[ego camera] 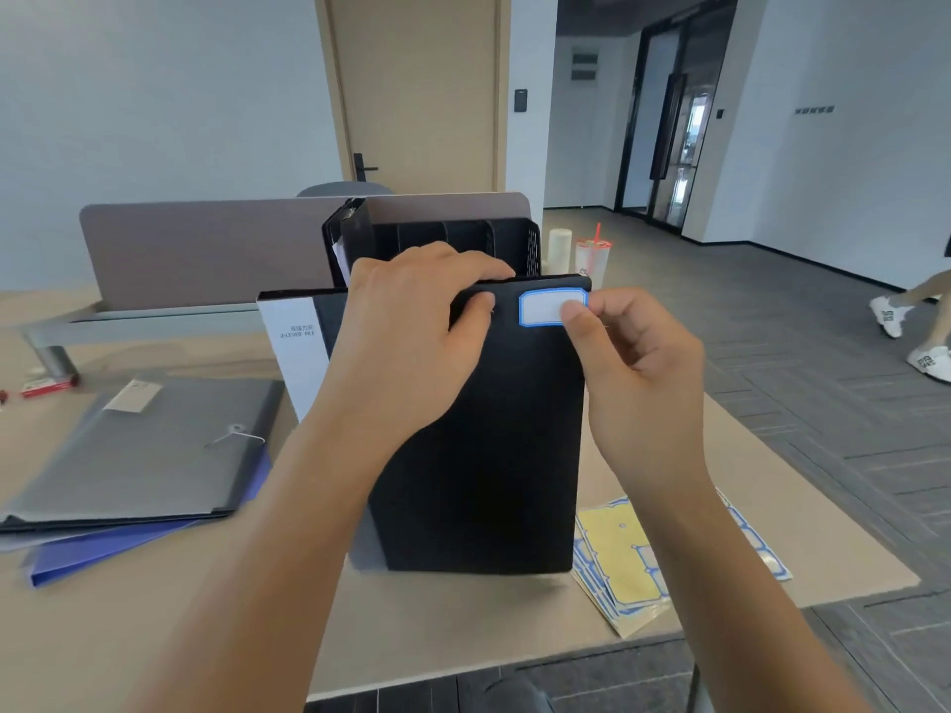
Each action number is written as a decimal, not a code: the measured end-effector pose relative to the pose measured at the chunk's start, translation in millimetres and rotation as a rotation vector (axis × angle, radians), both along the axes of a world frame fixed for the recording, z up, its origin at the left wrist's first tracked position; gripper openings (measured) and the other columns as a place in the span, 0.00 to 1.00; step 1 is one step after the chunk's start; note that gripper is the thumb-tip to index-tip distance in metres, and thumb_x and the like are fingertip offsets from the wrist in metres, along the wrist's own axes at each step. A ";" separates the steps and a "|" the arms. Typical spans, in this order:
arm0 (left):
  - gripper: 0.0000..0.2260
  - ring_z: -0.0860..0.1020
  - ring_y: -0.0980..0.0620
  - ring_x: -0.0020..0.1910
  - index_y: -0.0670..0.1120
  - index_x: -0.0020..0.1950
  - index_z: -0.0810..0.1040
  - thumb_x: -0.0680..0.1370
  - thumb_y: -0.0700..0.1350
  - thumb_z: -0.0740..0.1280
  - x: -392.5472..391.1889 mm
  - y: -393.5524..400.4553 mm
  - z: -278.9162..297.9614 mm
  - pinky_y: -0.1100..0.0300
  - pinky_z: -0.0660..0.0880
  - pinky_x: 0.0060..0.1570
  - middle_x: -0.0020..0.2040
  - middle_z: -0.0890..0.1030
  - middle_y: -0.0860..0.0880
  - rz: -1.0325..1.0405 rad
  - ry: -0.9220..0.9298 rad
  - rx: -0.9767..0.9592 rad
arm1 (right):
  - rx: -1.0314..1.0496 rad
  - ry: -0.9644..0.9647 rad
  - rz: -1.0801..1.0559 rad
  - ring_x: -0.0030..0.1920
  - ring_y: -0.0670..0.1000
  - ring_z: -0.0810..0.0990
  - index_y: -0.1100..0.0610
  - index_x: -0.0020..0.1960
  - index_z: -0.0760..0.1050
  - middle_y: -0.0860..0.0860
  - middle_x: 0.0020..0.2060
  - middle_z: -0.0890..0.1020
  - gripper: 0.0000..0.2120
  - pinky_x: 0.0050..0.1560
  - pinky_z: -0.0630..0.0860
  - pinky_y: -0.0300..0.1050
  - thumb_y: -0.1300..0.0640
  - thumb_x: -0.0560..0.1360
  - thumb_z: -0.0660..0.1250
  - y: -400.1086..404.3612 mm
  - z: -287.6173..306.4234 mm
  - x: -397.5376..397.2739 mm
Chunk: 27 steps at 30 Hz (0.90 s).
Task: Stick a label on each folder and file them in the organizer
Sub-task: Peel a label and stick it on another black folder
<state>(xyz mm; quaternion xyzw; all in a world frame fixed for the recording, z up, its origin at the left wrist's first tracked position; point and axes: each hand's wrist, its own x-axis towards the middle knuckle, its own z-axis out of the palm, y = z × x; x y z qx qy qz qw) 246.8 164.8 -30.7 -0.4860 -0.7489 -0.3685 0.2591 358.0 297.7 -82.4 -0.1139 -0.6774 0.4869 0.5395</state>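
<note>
Head view: at frame centre the left hand (411, 331) grips the upright black folder (483, 445) by its top edge; the right hand (633, 352) thumb presses the blue-bordered label (548, 307) near its upper corner. Best smooth outward, folder steadied.

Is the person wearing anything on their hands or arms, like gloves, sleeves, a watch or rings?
No. Both the left hand and the right hand are bare, with no gloves. The forearms are uncovered all the way down to the bottom edge of the picture, so no sleeve shows. No watch, bracelet or ring is visible on either wrist or on the fingers.
</note>
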 end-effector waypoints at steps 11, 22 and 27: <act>0.20 0.77 0.52 0.41 0.54 0.65 0.83 0.79 0.42 0.58 -16.4 18.8 -9.3 0.42 0.76 0.53 0.43 0.80 0.55 0.003 0.068 -0.001 | 0.019 -0.014 -0.012 0.36 0.56 0.71 0.54 0.47 0.82 0.57 0.37 0.81 0.05 0.40 0.71 0.44 0.56 0.82 0.70 13.2 -5.6 -19.3; 0.16 0.78 0.55 0.46 0.57 0.65 0.82 0.80 0.56 0.63 -15.0 23.2 -15.3 0.55 0.65 0.58 0.46 0.82 0.57 0.073 0.109 0.028 | 0.042 -0.001 -0.009 0.36 0.50 0.73 0.49 0.47 0.82 0.54 0.37 0.82 0.07 0.39 0.72 0.41 0.57 0.82 0.70 16.0 -6.8 -22.3; 0.16 0.77 0.55 0.47 0.57 0.64 0.83 0.80 0.58 0.64 -13.3 26.8 -18.5 0.58 0.61 0.57 0.48 0.82 0.57 0.105 0.114 0.065 | 0.051 -0.011 -0.023 0.39 0.57 0.77 0.51 0.49 0.84 0.55 0.39 0.83 0.05 0.41 0.75 0.46 0.57 0.82 0.70 16.9 -7.0 -22.3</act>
